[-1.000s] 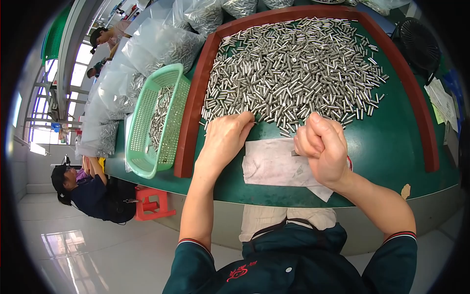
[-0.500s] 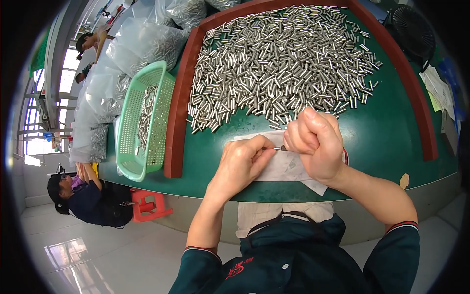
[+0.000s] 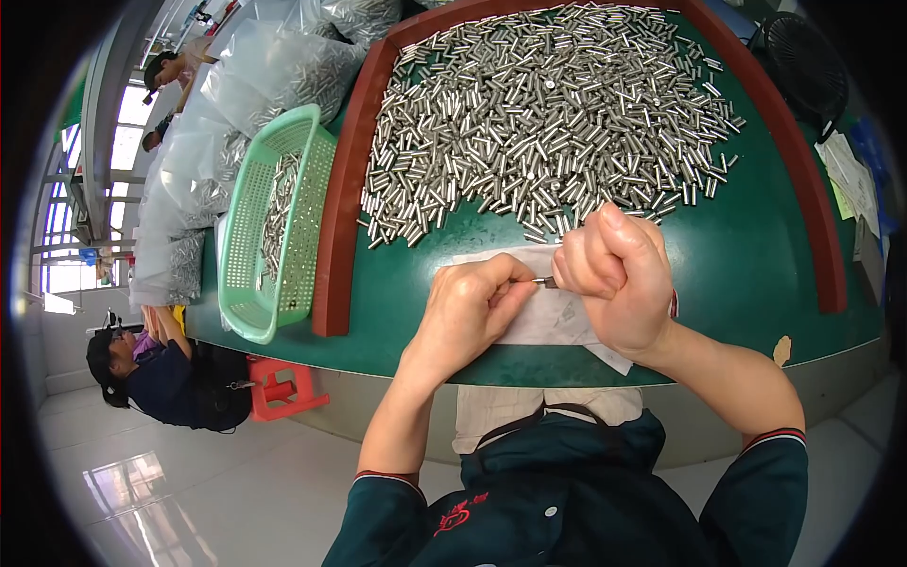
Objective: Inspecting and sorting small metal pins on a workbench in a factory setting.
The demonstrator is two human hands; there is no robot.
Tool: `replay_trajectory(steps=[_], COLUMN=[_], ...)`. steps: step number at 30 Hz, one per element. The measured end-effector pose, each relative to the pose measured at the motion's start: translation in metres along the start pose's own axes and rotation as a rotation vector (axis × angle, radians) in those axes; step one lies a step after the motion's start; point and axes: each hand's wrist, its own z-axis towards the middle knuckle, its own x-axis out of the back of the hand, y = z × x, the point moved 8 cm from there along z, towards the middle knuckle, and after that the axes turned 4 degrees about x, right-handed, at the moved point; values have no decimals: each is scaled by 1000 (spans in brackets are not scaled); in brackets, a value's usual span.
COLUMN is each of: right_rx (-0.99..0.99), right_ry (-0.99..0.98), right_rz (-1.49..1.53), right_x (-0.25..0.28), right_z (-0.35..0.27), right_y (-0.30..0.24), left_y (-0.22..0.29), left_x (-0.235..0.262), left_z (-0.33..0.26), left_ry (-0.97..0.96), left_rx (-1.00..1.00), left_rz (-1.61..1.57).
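Together over the near edge of the desk, the two hands meet on a single small metal pin. The left hand is curled with its fingertips pinching one end; the right hand is closed in a loose fist around the other, thumb raised. Only a short stretch of the pin shows in the gap between them, its long axis running left to right, roughly level, so each hand lies at one end and neither is clearly nearer. Directly beneath the hands lies a white sheet of paper on the green surface. Beyond, away from the person, spreads a large heap of like metal pins, fenced by a red-brown raised rim. Left of that rim stands a green plastic basket holding more pins, with clear bags past it. Another person sits low on the floor at far left.
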Motion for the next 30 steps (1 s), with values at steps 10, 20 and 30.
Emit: replay_trajectory(steps=[10,20,30], right_rx=[-3,-15,-29], right_ry=[23,33,14], right_rz=[7,-12,90], right_x=[1,2,1], right_z=[1,2,2], right_y=[2,2,2], left_y=[-5,-21,-45], left_x=[-2,9,-10], left_z=[0,-4,-4], left_ry=[-9,65,-147], left_rx=[27,244,433], left_rz=[-19,-418,-1540])
